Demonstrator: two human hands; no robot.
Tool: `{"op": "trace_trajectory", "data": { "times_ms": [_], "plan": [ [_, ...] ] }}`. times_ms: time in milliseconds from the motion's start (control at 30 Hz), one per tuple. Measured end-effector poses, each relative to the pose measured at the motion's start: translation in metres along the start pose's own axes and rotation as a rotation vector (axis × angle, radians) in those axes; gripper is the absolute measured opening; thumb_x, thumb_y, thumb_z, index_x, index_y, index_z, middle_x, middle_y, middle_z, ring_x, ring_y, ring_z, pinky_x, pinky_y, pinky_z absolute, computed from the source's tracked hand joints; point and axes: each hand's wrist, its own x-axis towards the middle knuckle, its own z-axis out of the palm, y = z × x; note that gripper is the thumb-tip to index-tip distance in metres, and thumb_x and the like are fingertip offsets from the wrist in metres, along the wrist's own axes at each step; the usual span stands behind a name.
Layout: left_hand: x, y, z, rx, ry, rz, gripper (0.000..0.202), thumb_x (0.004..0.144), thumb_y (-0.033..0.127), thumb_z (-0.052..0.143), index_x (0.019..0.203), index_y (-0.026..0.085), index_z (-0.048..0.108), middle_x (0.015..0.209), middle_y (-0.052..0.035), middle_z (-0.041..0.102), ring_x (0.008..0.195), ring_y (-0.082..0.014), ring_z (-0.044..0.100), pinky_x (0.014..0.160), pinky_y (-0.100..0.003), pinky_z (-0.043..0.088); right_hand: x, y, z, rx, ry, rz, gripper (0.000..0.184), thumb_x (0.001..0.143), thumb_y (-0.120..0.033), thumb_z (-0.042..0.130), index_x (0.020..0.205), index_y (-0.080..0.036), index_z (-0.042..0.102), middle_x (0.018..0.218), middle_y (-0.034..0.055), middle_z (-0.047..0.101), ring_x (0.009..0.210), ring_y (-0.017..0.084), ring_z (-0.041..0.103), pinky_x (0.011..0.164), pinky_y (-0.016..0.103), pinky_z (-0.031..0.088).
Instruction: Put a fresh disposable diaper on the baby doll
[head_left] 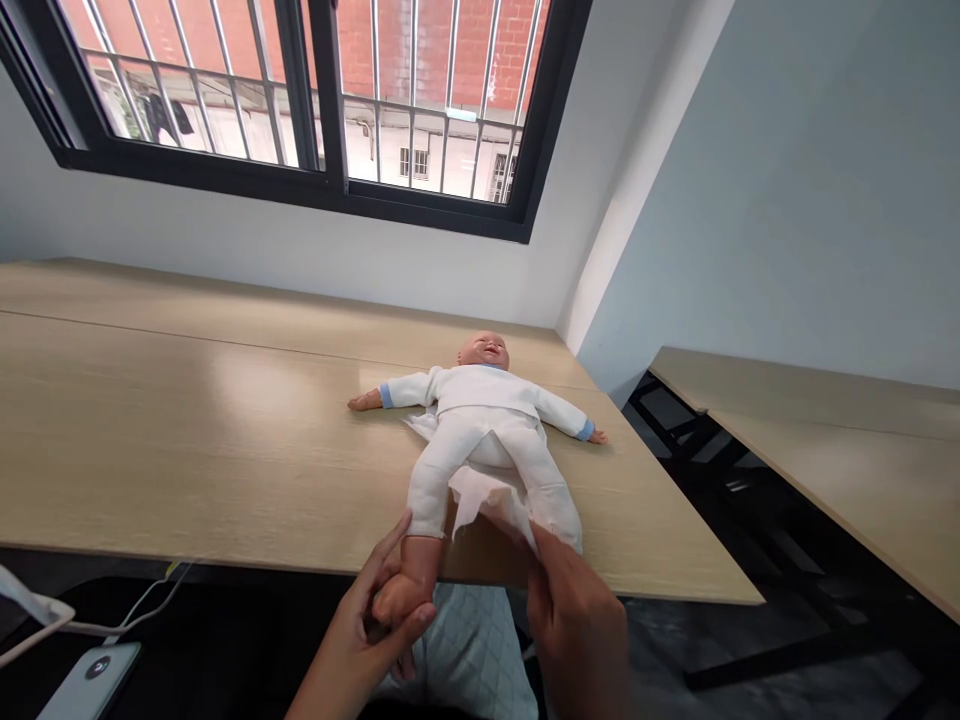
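Note:
A baby doll (487,390) in a white long-sleeved top with blue cuffs and white trousers (442,465) lies on its back on the wooden table, arms spread, head away from me. My left hand (367,620) is closed around its bare foot, which hangs past the front edge; the fingertips reach the trouser cuff. Between the legs a thin white cloth (487,490) with a ragged edge is spread. My right hand (576,620) pinches at the lower end of the other trouser leg, where the cloth's edge meets it. That hand hides the doll's other foot.
The table's (187,430) front edge runs close to me. At lower left lie a phone-like white device (94,685) and white cables (142,610). A second table (847,440) stands to the right, across a gap. A barred window (322,100) is in the wall behind.

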Motion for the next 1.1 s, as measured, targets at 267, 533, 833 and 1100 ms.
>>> {"op": "trace_trajectory", "data": {
  "times_ms": [267, 533, 833, 1100],
  "plan": [
    [-0.001, -0.011, 0.000, 0.167, -0.009, 0.140, 0.077, 0.073, 0.039, 0.080, 0.138, 0.022, 0.044, 0.114, -0.0109, 0.063, 0.092, -0.0232, 0.065, 0.074, -0.025, 0.052, 0.087, -0.024, -0.005, -0.002, -0.121, -0.409, 0.028, 0.091, -0.006, 0.040, 0.106, -0.018, 0.060, 0.081, 0.0004, 0.064, 0.065, 0.016, 0.057, 0.056, 0.030, 0.034],
    [0.004, -0.023, -0.012, 0.455, -0.064, 0.216, 0.070, 0.082, 0.039, 0.067, 0.141, 0.021, 0.034, 0.118, -0.0125, 0.063, 0.109, -0.0259, 0.062, 0.094, -0.032, 0.049, 0.197, 0.017, 0.037, -0.084, -0.420, -0.426, 0.031, 0.094, -0.014, 0.039, 0.104, -0.021, 0.068, 0.096, -0.0050, 0.064, 0.072, 0.007, 0.054, 0.057, 0.022, 0.018],
    [0.004, -0.031, -0.016, 0.630, -0.064, 0.405, 0.062, 0.089, 0.033, 0.059, 0.142, 0.032, 0.026, 0.122, -0.0045, 0.062, 0.110, -0.0189, 0.063, 0.090, -0.025, 0.052, 0.191, 0.110, 0.148, 0.616, -0.481, 0.048, 0.030, 0.086, -0.045, 0.061, 0.089, -0.017, 0.072, 0.078, 0.0016, 0.065, 0.074, 0.015, 0.055, 0.066, 0.024, 0.037],
    [0.009, 0.016, -0.023, 0.913, 0.070, 0.712, 0.062, 0.079, 0.072, 0.060, 0.122, 0.028, 0.053, 0.070, 0.0031, 0.052, 0.057, -0.0142, 0.053, 0.052, -0.022, 0.047, 0.165, 0.115, 0.170, 0.689, -0.306, 0.213, 0.042, 0.076, -0.056, 0.067, 0.068, -0.016, 0.062, 0.065, -0.0008, 0.059, 0.061, 0.012, 0.048, 0.060, 0.026, 0.032]
  ]
}}
